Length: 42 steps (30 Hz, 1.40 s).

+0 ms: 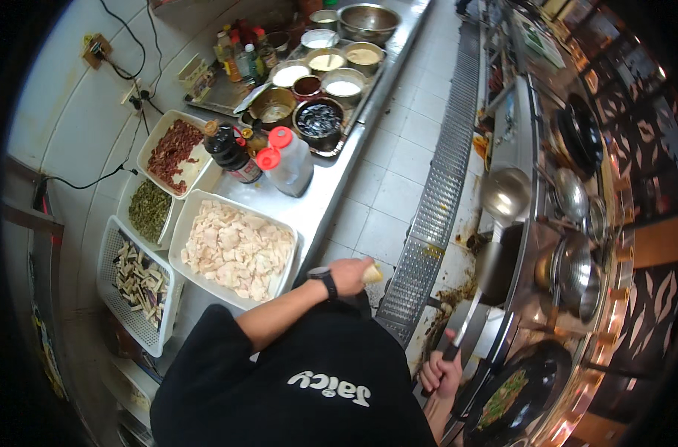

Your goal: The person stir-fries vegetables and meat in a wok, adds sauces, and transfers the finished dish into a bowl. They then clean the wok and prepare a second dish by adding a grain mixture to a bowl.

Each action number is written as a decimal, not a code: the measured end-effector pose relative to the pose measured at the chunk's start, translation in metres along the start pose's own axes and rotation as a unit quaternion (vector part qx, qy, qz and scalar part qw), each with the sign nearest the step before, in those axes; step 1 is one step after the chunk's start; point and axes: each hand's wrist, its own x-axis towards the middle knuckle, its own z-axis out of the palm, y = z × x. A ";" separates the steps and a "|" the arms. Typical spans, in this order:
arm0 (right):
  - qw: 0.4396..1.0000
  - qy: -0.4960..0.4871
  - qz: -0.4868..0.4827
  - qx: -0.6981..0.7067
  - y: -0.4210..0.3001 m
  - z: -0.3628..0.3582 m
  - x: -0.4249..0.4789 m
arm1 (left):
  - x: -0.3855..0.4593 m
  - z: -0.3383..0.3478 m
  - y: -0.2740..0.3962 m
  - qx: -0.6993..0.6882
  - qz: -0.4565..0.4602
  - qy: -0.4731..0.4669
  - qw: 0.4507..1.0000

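My right hand (pixel 443 371) grips the dark handle of a long steel ladle (pixel 505 195), whose round bowl is raised over the edge of the stove. My left hand (pixel 350 276), with a black watch at the wrist, is closed around a small pale-yellow thing (pixel 373 273), perhaps a folded cloth; most of it is hidden by my fingers. To the right of my right hand, a black wok (pixel 531 385) holds chopped green and reddish food (pixel 504 399). Close to my left forearm, a white tub (pixel 290 268) is filled with pale sliced meat (pixel 238 248).
On the steel counter (pixel 327 207) are red-capped squeeze bottles (pixel 291 167), a dark sauce bottle (pixel 232 153) and several seasoning bowls (pixel 343 84). A perforated basket (pixel 132 318) holds cut eggplant. A metal drain grate (pixel 428 223) crosses the tiled floor. Steel strainers (pixel 571 195) and pans (pixel 573 268) line the stove.
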 end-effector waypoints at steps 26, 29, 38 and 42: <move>0.803 -0.245 0.333 -0.429 -0.061 0.168 0.358 | 0.041 -0.072 -0.054 -0.705 -0.256 0.342 0.566; 0.792 -0.269 0.412 -0.362 -0.091 0.164 0.398 | 0.072 -0.096 -0.031 -0.707 -0.284 0.387 0.519; 0.687 -0.387 0.590 -0.176 -0.127 0.249 0.477 | 0.169 -0.206 0.023 -0.730 -0.120 0.438 0.511; 0.597 -0.539 0.557 -0.209 -0.077 0.298 0.514 | 0.207 -0.285 0.011 -0.668 -0.173 0.507 0.517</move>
